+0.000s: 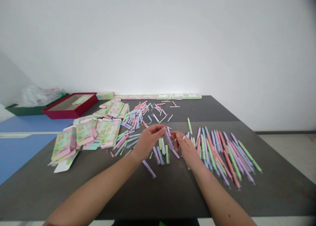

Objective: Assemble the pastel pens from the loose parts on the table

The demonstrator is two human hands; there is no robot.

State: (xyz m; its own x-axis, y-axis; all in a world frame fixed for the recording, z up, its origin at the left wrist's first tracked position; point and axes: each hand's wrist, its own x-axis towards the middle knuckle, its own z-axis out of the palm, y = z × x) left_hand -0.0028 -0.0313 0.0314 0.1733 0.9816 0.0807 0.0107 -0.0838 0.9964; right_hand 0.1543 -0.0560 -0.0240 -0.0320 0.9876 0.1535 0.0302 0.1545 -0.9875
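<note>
Both my hands meet over the middle of a dark table (172, 193). My left hand (148, 141) pinches the upper end of a purple pen barrel (169, 139) between thumb and fingers. My right hand (186, 147) is closed close to the same barrel, fingers curled on a small pen part that I cannot make out. Under my hands lie a few short pen barrels (161, 153) in purple, blue and green. To the right lies a fan of several assembled pens (223, 153) in pink, green, purple and blue.
A heap of loose pen parts (138, 119) spreads behind my hands. Flat pastel cartons (84, 135) are piled at the left. A red tray (70, 105) and a green tray (27, 109) sit at the far left; boxes (177, 96) line the wall.
</note>
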